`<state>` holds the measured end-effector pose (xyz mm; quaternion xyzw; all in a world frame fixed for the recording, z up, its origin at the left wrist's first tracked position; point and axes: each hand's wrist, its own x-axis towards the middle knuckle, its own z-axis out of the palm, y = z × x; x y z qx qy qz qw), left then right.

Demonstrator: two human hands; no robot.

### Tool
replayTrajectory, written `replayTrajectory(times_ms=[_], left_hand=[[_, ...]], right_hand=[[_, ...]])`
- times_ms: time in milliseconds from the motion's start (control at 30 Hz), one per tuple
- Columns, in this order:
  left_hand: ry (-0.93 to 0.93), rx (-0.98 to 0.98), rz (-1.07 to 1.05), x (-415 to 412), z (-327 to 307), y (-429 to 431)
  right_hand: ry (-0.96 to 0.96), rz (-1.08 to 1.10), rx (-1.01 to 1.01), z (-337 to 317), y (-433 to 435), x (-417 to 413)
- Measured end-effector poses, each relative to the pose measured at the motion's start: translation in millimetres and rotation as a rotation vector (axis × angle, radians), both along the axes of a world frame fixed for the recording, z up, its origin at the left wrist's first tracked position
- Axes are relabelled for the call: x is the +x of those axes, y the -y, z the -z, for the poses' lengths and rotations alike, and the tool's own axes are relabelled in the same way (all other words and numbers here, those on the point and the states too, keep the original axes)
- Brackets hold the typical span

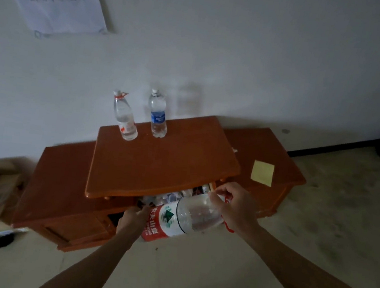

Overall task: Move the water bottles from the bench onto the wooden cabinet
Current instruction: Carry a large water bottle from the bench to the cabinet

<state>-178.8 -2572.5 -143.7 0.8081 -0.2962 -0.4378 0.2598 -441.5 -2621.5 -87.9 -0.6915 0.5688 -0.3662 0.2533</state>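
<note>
Carrying step in hand, by the look of it: large water bottle (184, 217) held tilted, nearly on its side, just in front of the wooden cabinet (157, 164) and not yet on it. Two smaller bottles already upright on the raised cabinet top near the wall: red-labelled bottle (125, 116) to the left, blue-labelled bottle (158, 114) to the right, close together but apart. No bench in view, so no telling how many bottles remain there.

Left hand (133, 218) closed around the base end, at the red and white label, fingers partly hidden behind the bottle. Right hand (236, 209) clamped on the clear shoulder and neck end, fingers curled over the top, a red strap or cap ring dangling beside the wrist. Both hands holding, neither open; bottle looks mostly empty, though blur makes that uncertain.

Below the front lip of the top, an open gap showing a clutter of small items, too dim to name. Yellow paper (261, 176) lying on the lower right wing of the cabinet, well apart from the bottles.

Next move, as a judgement: lift above the front edge, turn upright, then set down on the bare wood in front of the two standing bottles, clear of them. Worth watching: catching the edge with the base, or knocking the smaller bottles over.
</note>
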Motion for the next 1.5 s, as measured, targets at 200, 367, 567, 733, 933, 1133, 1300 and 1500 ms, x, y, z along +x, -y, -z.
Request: replayTrajectory(times_ms=[200,367,567,733,933,1133,1300,1500], left_hand=[[-0.032,-0.013,-0.008,-8.0,-5.4,145.4],[-0.051,0.033,-0.079,-16.1,18.9,253.8],[-0.061,0.049,-0.227,-25.2,47.1,388.8],[-0.101,0.061,-0.329,-29.6,71.2,465.4],[-0.115,0.029,-0.342,-14.8,118.9,566.1],[-0.205,-0.023,-0.325,-1.8,165.6,654.9],[-0.273,-0.055,-0.286,-4.8,190.3,690.8],[-0.150,-0.046,-0.125,-1.2,193.3,691.2]], right_hand=[[-0.022,-0.004,-0.011,-0.6,148.9,-6.4],[-0.062,-0.087,-0.020,19.8,276.4,-11.8],[-0.074,-0.205,-0.021,43.5,434.3,-12.3],[-0.140,-0.256,-0.022,60.0,526.9,-0.6],[-0.186,-0.234,-0.034,105.1,620.0,23.5],[-0.240,-0.184,-0.138,128.6,684.8,46.0],[-0.295,-0.153,-0.199,129.2,706.1,52.7],[-0.426,-0.203,-0.307,110.0,713.8,87.1]])
